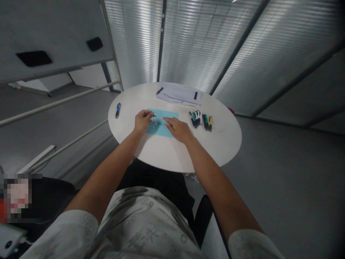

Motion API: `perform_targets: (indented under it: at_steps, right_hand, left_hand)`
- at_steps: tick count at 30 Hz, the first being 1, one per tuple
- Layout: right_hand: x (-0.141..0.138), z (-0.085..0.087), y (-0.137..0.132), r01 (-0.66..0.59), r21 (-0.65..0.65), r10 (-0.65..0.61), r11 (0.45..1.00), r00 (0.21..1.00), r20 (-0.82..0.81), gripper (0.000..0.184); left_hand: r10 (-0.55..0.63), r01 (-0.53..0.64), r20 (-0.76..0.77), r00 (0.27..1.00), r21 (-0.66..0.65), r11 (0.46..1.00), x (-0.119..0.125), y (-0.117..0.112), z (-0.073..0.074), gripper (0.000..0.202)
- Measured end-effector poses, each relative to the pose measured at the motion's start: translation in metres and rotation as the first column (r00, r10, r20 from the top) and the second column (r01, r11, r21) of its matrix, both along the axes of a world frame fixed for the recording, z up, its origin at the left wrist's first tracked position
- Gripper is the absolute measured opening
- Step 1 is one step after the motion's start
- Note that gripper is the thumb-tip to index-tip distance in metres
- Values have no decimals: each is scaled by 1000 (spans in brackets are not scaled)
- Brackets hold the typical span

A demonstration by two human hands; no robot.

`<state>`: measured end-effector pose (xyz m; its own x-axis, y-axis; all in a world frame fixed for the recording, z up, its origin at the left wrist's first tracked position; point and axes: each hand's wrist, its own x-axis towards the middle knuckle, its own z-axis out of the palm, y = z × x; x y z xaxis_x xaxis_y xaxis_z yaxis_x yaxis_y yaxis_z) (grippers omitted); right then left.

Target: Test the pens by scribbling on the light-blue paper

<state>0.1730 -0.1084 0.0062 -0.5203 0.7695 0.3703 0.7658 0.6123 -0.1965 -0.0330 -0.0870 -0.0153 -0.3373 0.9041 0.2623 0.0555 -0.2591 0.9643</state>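
Note:
A light blue sheet [163, 132] lies on the round white table, beneath both hands. At its left side my left hand [142, 121] is closed in a pinch on a thin dark object [154, 116] whose tip pokes out toward the right; its kind is too small to make out. My right hand [181, 129] rests over the sheet's right part with fingers stretched out toward the left, holding nothing that I can see. Small pinkish and dark marks or bits [155, 122] show on the sheet between the hands; they are too small to name.
Several markers [198, 118] with black, green, white and yellow parts lie right of the sheet. A blue pen [118, 110] lies near the left edge of the table [223, 144]. Papers [178, 94] with a black marker [159, 90] are at the back. A whiteboard frame [115, 64] stands left.

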Motion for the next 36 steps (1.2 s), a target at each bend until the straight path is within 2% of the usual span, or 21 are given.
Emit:
perform_targets:
  at_steps: [4, 10, 14, 19, 25, 28, 31, 36]
  right_hand:
    - [-1, 0, 1, 36, 3, -36, 999, 999, -9, 45]
    - [-2, 0, 0, 48, 0, -48, 999, 999, -16, 45]
    - [-2, 1, -1, 55, -5, -55, 998, 998, -4, 45]
    - [-4, 2, -4, 62, -14, -62, 998, 998, 6, 44]
    - [-3, -2, 2, 118, -14, -119, 993, 987, -106, 44]
    - [1, -5, 8, 173, -16, -173, 985, 967, -190, 46]
    - [4, -5, 11, 220, -18, -217, 975, 945, -245, 49]
    - [5, -2, 13, 243, -20, -236, 970, 919, -314, 51]
  left_hand:
    - [-30, 30, 7, 1000, 28, 999, 2, -2, 2, 14]
    - [-84, 84, 4, 996, -9, 996, 6, -11, 9, 13]
    - [-156, 156, -11, 988, 14, 988, 6, -8, 5, 16]
    - [-264, 270, -123, 957, 42, 962, 6, -4, -4, 26]
    - [-326, 341, -233, 916, 28, 940, 10, -12, 0, 29]
    - [-302, 333, -329, 895, 43, 942, 8, -14, 0, 31]
    - [-191, 254, -493, 849, 63, 965, 5, -11, -2, 37]
    - [-75, 155, -739, 670, 40, 987, 6, -6, -7, 34]
